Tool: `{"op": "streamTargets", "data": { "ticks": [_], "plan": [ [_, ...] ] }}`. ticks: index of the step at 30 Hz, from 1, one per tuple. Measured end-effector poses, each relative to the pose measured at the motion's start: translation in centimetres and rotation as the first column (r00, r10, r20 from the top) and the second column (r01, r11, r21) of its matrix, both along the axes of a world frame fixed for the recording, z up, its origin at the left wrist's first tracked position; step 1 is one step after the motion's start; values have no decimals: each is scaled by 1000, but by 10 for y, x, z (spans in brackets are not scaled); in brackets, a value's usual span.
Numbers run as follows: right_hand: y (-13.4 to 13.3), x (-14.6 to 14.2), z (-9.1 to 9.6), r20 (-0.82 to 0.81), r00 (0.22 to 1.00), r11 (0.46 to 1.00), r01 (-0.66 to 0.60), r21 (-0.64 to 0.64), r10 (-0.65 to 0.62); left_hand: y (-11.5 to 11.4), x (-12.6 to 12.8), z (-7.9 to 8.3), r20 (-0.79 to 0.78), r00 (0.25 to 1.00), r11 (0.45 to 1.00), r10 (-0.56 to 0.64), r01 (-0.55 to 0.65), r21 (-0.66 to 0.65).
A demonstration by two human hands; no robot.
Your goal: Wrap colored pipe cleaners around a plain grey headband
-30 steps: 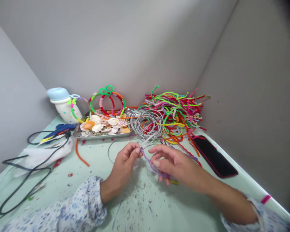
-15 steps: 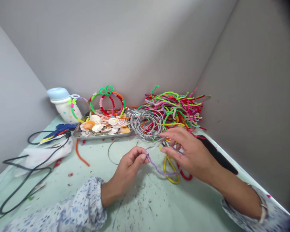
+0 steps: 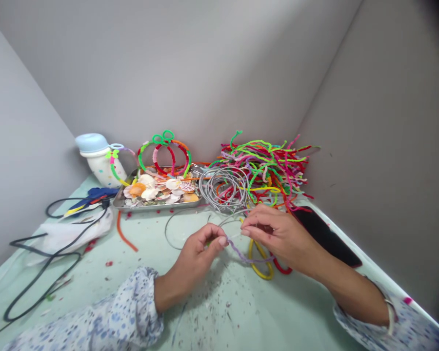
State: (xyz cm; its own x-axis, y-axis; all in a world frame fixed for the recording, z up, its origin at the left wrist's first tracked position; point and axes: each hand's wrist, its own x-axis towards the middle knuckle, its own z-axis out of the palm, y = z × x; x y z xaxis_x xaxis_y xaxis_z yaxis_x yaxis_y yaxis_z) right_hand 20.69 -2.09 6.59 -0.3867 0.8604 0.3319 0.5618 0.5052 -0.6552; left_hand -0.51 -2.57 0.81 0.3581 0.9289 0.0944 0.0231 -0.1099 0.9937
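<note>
Between the thumb and forefinger of my left hand (image 3: 201,251) is one end of a purple pipe cleaner (image 3: 243,256). It sags in a curve to the right and passes behind my right hand (image 3: 278,234). The fingertips of my right hand are pinched together close to the left ones; what they hold is too fine to make out, though a faint pale strand shows between the hands. A coil of grey wire (image 3: 223,187) lies just beyond. Below and beside the right hand are a yellow loop (image 3: 262,273) and a red loop (image 3: 282,267).
Behind are a metal tray (image 3: 157,208) of seashells, pipe-cleaner rings (image 3: 171,151), and a heap of coloured pipe cleaners (image 3: 267,161). At left are a white bottle (image 3: 108,168), a black cable (image 3: 44,258) and a plastic bag (image 3: 73,234). A black phone-like slab (image 3: 325,234) lies right.
My right hand's fingers, spread apart before, have closed into a pinch and dropped slightly toward the left hand. The left hand keeps its hold on the purple pipe cleaner.
</note>
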Motion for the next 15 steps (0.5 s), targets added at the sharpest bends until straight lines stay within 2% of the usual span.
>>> {"op": "streamTargets", "data": {
  "ticks": [15],
  "plan": [
    [-2,-3,1,-41,999,999,-3,-41,1,-2,0,5,-46,997,996,-64,66,58]
  ]
}}
